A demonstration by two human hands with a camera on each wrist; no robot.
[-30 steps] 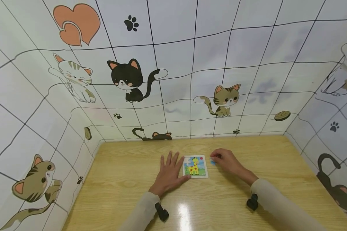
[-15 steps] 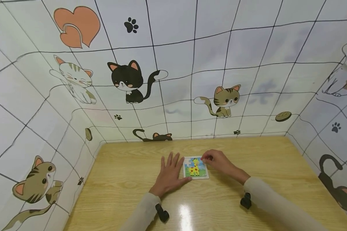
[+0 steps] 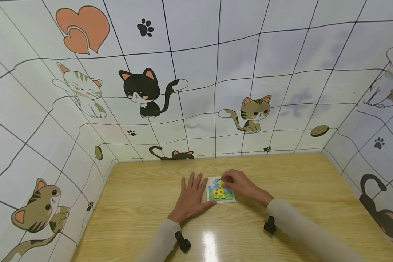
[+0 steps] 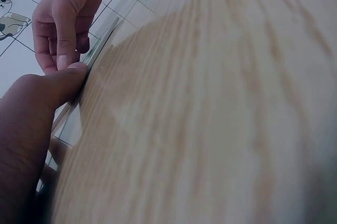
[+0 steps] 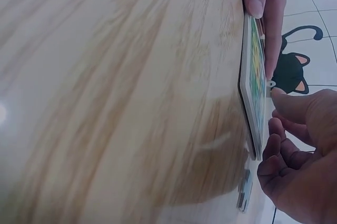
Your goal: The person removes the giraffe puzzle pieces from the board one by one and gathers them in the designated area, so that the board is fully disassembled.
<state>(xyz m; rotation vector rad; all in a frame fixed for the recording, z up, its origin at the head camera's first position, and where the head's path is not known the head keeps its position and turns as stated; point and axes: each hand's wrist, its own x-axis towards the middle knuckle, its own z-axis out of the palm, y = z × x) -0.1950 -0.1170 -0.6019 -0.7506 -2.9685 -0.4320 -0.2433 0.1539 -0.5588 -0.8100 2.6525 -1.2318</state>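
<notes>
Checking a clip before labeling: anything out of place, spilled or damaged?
At least one loose piece lies on the table, off the giraffe puzzle, whose upper-left corner looks unfilled. No spill or damage visible.

Pale wood-grain bench (image 3: 134,203), enclosed on three sides by white, black-gridded walls (image 3: 199,22) bearing cartoon cats (image 3: 150,108) (one black-and-white); a bright reflection (image 3: 210,245) marks its near surface.

A thin board (image 4: 105,38) is touched by the left hand (image 4: 39,95) with the thumb; just beyond, the right hand (image 4: 66,16) is held with bent fingers. Wooden tabletop (image 4: 184,103) is seen nearer, cat-printed wall (image 4: 18,5) farther.
</notes>
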